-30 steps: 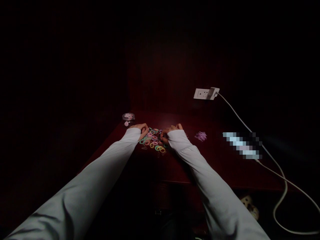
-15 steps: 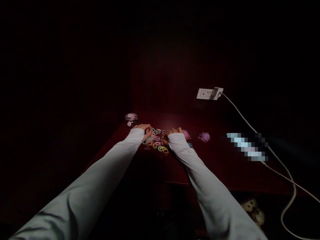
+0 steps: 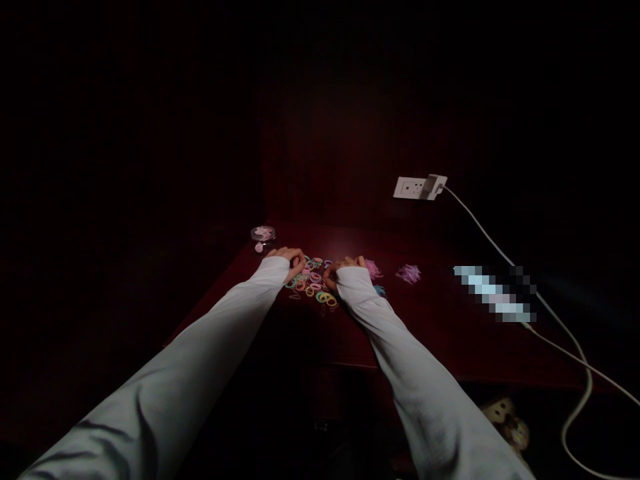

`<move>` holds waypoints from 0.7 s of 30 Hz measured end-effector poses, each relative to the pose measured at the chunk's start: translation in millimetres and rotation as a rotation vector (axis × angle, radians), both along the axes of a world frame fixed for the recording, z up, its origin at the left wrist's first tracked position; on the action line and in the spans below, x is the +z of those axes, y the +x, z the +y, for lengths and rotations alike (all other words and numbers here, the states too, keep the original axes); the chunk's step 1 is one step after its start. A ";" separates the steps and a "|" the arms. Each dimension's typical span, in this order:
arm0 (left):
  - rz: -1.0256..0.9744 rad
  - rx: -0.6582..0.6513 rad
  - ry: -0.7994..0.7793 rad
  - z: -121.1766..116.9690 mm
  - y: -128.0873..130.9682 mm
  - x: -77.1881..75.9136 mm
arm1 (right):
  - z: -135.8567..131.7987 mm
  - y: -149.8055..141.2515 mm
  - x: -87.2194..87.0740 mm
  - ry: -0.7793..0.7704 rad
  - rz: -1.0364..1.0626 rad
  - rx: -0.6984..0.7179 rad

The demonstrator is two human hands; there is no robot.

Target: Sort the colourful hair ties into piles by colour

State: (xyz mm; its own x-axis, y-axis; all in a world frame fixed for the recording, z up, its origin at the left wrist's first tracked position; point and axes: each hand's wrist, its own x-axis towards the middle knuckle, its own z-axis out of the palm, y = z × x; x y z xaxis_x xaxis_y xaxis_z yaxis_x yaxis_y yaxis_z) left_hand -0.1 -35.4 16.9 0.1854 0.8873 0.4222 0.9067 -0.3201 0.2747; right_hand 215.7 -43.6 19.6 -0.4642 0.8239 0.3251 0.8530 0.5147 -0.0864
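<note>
Colourful small elastic hair ties [image 3: 321, 297] lie in a loose spread on the dark red table [image 3: 320, 340]. At the spread's left edge is my left hand [image 3: 291, 259], its fingers curled inward and closed. My right hand [image 3: 344, 268] is bent over the right side of the spread, thumb and fingers drawn together. Whatever either hand pinches is too small and dark to make out. Just beyond my right hand sits a pink pile [image 3: 373, 269] of thin bands, with a small blue pile [image 3: 380, 291] partly hidden by my right sleeve.
Further right is a purple pile [image 3: 409, 273] of thin pieces. A clear round container [image 3: 263, 233] with pink pieces stands back left. To the right lies a blurred-out device [image 3: 493, 293], with a white cable [image 3: 583, 360] and a wall socket [image 3: 410, 188] behind.
The view has shifted slightly, so everything sits a little further right. My right sleeve has moved left relative to the table, uncovering the pink and blue piles. Both hands stay curled.
</note>
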 end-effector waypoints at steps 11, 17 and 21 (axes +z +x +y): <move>-0.027 -0.032 0.006 -2.8 -0.2 2.5 | 0.0 3.8 6.2 0.044 0.032 0.004; -0.008 -0.037 0.003 -1.3 0.3 1.5 | 0.3 4.6 2.5 0.020 0.013 0.021; 0.008 -0.044 0.006 -0.3 0.6 1.0 | -2.6 3.0 2.5 -0.008 0.010 -0.006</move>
State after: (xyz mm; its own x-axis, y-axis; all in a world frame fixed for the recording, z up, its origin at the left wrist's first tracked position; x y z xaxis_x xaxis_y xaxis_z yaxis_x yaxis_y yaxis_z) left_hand 0.5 -35.7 17.9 0.2273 0.8759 0.4257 0.8940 -0.3610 0.2654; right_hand 218.7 -46.2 22.1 -0.4557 0.8296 0.3227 0.8554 0.5084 -0.0991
